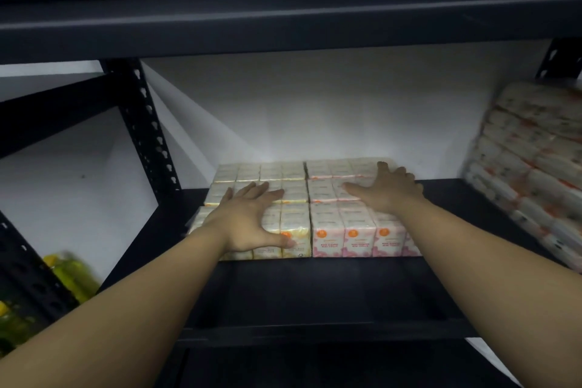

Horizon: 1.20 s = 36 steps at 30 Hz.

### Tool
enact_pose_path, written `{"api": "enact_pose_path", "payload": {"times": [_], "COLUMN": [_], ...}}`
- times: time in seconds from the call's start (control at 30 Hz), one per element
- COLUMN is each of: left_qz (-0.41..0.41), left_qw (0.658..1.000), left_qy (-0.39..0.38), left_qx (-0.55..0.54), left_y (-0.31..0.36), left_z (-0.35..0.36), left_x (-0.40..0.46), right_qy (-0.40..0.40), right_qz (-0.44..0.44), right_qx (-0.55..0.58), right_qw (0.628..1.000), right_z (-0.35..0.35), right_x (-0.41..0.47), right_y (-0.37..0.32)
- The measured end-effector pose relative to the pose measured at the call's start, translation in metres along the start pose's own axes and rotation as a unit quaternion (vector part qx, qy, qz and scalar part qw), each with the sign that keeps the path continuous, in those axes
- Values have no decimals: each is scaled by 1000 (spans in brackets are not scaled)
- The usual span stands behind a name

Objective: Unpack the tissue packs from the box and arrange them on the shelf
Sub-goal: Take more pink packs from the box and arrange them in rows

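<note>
From the head view we record a dark metal shelf (315, 290) whose board carries two blocks of wrapped tissue packs set side by side and touching, back toward the white wall. The yellow tissue packs (293, 179) form the block at 9 o'clock of the pair; the pink tissue packs (356, 233) form the block at 3 o'clock, their front faces bearing orange dots and pink lettering too small to read. We find the left hand (248, 220) lying flat on top of the yellow block, fingers straight and spread, the thumb hooked down over its front face. The right hand (384, 189) rests on the pink block, thumb stretched toward 9 o'clock, fingers reaching the far top edge, where their tips drop out of sight. At 3 o'clock a tilted stack of wrapped packs (532, 164) with orange marks is blurred and cut off by the frame edge. At 8 o'clock, behind the perforated upright (148, 126), yellow-green items (71, 274) are smeared beyond identification. The upper shelf (283, 9) shuts off the top of the view.
</note>
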<state>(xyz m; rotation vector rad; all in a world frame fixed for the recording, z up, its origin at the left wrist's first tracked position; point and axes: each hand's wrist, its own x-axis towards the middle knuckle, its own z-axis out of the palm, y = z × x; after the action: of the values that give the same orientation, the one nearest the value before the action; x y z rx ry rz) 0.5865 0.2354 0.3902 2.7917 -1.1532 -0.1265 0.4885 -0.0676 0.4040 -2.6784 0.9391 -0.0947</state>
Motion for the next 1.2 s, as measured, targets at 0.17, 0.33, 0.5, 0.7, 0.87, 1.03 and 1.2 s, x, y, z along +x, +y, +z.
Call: {"api": "enact_pose_path", "payload": {"times": [0.17, 0.33, 0.5, 0.7, 0.87, 1.03, 1.2], "left_qz": [4, 6, 7, 17, 20, 17, -1], "left_qw": [1000, 1000, 1000, 1000, 999, 999, 995], "left_qy": [9, 7, 1, -7, -4, 8, 24], "left_qx": [-8, -4, 5, 20, 32, 47, 95], "left_y": [-2, -2, 1, -1, -2, 1, 10], "left_z": [2, 2, 0, 1, 2, 1, -3], "left_x": [2, 2, -1, 0, 2, 4, -3], "right_qy": [24, 37, 127, -13, -40, 23, 31], "right_qz": [-20, -29, -94, -199, -244, -260, -255], "right_qx": [23, 45, 94, 12, -85, -93, -125], "right_qw": [999, 998, 983, 980, 965, 961, 958], "right_z": [2, 2, -5, -10, 19, 26, 27], "right_x": [3, 1, -13, -64, -71, -59, -61], "right_y": [4, 6, 1, -20, -11, -14, -14]}}
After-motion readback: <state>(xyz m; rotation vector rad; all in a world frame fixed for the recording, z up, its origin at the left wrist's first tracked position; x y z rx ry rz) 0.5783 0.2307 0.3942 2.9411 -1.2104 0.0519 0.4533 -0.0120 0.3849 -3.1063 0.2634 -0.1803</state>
